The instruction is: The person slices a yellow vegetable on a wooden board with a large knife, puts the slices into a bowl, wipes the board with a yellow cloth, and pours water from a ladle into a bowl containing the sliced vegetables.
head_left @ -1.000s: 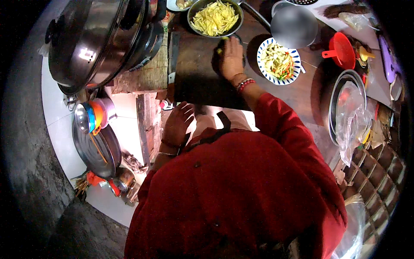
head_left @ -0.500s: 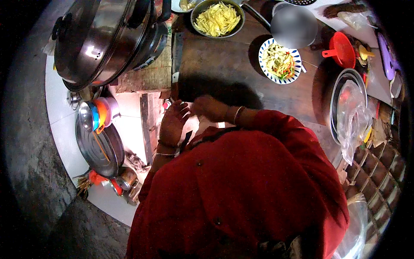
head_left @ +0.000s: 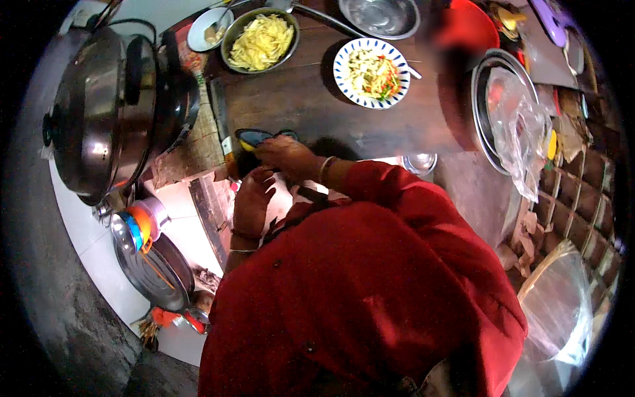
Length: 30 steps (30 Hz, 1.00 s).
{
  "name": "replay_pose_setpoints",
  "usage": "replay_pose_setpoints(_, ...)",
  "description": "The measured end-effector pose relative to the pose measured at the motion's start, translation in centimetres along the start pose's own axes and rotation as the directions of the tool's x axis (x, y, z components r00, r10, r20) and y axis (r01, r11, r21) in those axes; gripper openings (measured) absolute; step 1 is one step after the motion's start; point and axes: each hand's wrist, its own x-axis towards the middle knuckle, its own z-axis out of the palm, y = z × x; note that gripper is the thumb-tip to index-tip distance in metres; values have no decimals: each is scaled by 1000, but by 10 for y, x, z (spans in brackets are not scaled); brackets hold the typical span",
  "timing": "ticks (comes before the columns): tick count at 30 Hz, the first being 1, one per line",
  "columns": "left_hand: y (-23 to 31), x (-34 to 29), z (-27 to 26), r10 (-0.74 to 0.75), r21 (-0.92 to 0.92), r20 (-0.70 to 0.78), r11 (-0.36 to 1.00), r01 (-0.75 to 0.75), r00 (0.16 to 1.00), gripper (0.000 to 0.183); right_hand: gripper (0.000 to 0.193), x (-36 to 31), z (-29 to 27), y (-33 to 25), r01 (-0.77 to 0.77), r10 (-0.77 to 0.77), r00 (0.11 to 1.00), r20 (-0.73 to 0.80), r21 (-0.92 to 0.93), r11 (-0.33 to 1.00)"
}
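My right hand (head_left: 289,157) is at the table's near edge, its fingers bent round a black-and-yellow thing (head_left: 254,137) with two rounded lobes. Those lobes, like scissor handles, stick out past my fingers; the rest is hidden. Just below and left, my left hand (head_left: 251,202) is held up with its fingers loosely curled and apart, nothing visible in it. Close to both hands a knife (head_left: 219,109) with a dark blade lies along the table's left side. Farther back are a pan of pale yellow strips (head_left: 261,43) and a blue-patterned plate (head_left: 342,81) of sliced vegetables.
A large lidded pot (head_left: 86,119) stands at the left, above stacked colourful bowls (head_left: 142,225) and a dark oval pan (head_left: 152,278). Toward the right are a metal basin (head_left: 479,112) with a plastic bag (head_left: 516,126), a red strainer (head_left: 473,26) and a metal bowl (head_left: 380,16).
The view has shifted, so the table things sit farther left. My right hand has come over the table edge, and the black-and-yellow thing now shows under it. My left hand's fingers have curled more.
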Motion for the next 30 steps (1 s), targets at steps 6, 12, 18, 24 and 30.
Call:
replay_pose_setpoints(6, 5, 20, 27, -58, 77, 32, 996, 55, 998, 39, 32, -119, -133, 27, -340, 301, 932, -202, -197, 920)
replay_pose_setpoints(12, -3, 50, 36, -147, 206, 164, 972, 112, 975, 43, 43, -268, -202, 34, -741, 538, 652, -534, -299, 601)
replay_pose_setpoints(18, 1, 65, 64, -189, 267, 143, 952, 146, 972, 37, 45, -307, -199, 23, -936, 587, 310, -748, -132, 327)
replay_pose_setpoints(24, 4, 76, 70, -166, 405, 79, 906, 120, 983, 33, 43, -190, -160, -9, -661, 595, 746, -299, -223, 717)
replay_pose_setpoints(30, 9, 91, 67, -175, 452, 41, 881, 137, 984, 32, 49, -132, -149, -7, -514, 506, 849, -151, -18, 858)
